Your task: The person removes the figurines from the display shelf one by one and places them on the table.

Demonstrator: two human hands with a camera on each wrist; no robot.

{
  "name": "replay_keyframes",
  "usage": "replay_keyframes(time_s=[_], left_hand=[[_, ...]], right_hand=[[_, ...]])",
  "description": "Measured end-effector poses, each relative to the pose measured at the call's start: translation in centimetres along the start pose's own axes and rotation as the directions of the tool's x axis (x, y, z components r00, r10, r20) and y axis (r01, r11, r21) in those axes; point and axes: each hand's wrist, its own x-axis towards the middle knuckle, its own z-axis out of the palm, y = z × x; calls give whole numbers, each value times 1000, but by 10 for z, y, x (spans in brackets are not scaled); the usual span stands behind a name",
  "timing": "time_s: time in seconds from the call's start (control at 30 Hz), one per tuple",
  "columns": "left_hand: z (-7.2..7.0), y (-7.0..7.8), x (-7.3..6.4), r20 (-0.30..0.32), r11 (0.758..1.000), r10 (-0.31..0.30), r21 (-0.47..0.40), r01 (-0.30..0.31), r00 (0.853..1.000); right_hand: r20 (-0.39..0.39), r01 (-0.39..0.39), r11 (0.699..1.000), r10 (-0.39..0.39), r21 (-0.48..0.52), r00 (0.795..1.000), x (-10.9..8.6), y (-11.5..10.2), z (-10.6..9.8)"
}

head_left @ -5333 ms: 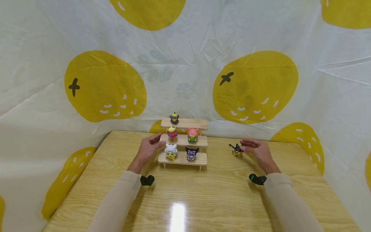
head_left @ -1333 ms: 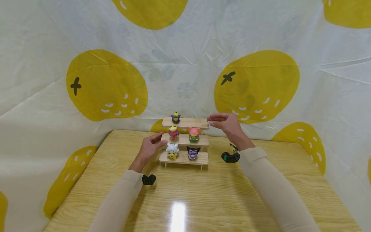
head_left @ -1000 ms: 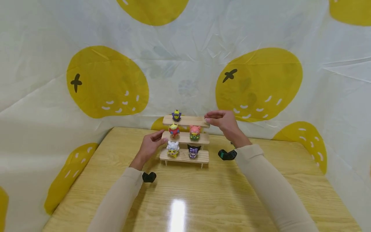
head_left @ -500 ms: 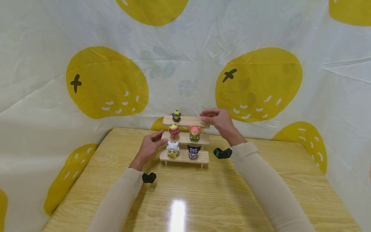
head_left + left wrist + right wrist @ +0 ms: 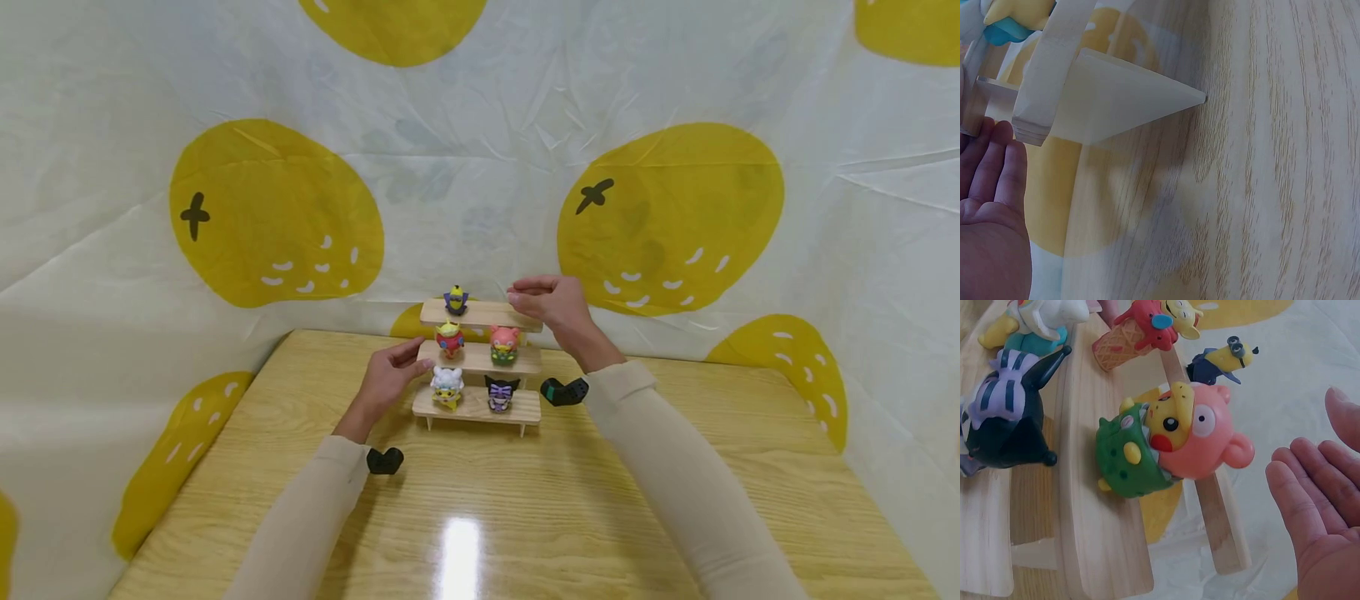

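A three-tier wooden shelf [image 5: 517,403] holds several small toy figures. My left hand [image 5: 384,385] is at its left end, thumb by the middle tier; straight fingers [image 5: 1010,175] reach the wood in the left wrist view. My right hand [image 5: 558,308] hovers by the right end of the top tier, thumb and fingers apart, nothing between them. The top tier bears a yellow-and-purple minion figure [image 5: 455,300]. On the middle tier stand a red ice-cream-cone figure [image 5: 1141,334] and a pink-and-green figure [image 5: 1197,437]. Below are a white-hatted yellow figure [image 5: 447,387] and a black, purple-bowed figure [image 5: 501,393].
The shelf stands near the back of a wood-grain table [image 5: 465,483]. Behind and beside it hangs a white cloth [image 5: 465,183] with large yellow fruit prints. My right forearm hides part of the table to the shelf's right.
My right hand left a dark-and-yellow figure on the table at right, rose to the top tier, then slid left along it. The figure is now hidden behind my arm. My left hand stayed.
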Motion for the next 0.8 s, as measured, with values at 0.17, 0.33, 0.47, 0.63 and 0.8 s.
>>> replay_keyframes(time_s=[0.17,0.33,0.47,0.63,0.8], left_hand=[[-1,0,0,3,1000,5,0,-5,1000],[-1,-1,0,12,1000,0,-2,1,1000],[-1,-1,-1,9,1000,4,-2,-4,1000],[-2,-2,1,11,1000,9,3,-9,1000],[-3,-3,0,15,1000,8,8,-8,1000]], right_hand=[[3,19,1000,-19,-15,1000,4,-4,8],[4,5,1000,-5,-15,1000,7,-5,17],[-4,-3,1000,3,-30,1000,10,-7,24],[-21,-14,999,13,-42,1000,14,-7,31],[-42,-23,998,21,-55,999,17,-6,39]])
